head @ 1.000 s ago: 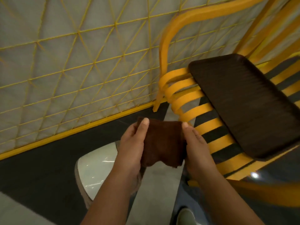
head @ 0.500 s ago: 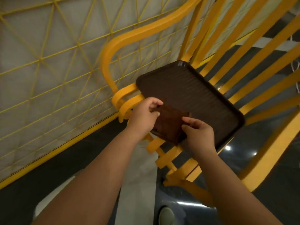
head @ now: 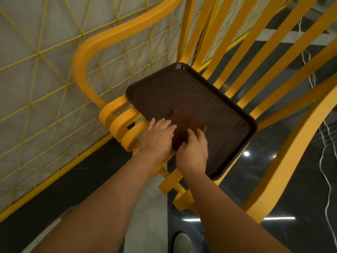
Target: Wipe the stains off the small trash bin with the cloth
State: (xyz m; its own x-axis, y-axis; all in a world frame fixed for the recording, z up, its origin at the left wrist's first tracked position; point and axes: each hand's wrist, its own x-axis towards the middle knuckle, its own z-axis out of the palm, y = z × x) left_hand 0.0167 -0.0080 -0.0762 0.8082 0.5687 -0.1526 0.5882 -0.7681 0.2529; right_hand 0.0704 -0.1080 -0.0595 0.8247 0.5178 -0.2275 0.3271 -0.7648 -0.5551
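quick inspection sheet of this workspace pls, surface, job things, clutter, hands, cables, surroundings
surface: dark brown tray lying on the yellow slatted chair seat.
job's things: brown cloth lying on the tray; a pale rounded edge at the lower left may be the bin, cannot tell.
clutter: nothing seen.
grippers: left hand and right hand both rest on the cloth's near edge, fingers spread.
cables: white cord trailing over the floor on the right.
surroundings: yellow lattice panel, glossy dark floor, a shoe tip at the bottom.

Yellow slatted chair, brown tray on seat
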